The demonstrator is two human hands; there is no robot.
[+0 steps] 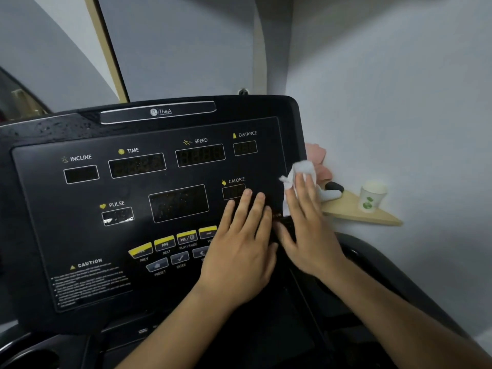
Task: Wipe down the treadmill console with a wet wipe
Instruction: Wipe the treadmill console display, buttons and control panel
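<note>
Black plastic makes up the console [149, 198]: big, rigid and fixed, with smooth glossy windows you can press on firmly, though the raised buttons [165, 242] at its lower middle may trigger under pressure. Your left hand [241, 246] lies flat and open on the panel below the CALORIE window, gripping nothing, likely just bracing. Your right hand [306, 222] is spread flat at the console's right edge, pinning the wipe [300, 169] under its fingertips. That white wipe looks thin, limp and light; it bunches easily, so keep your fingers spread over it.
</note>
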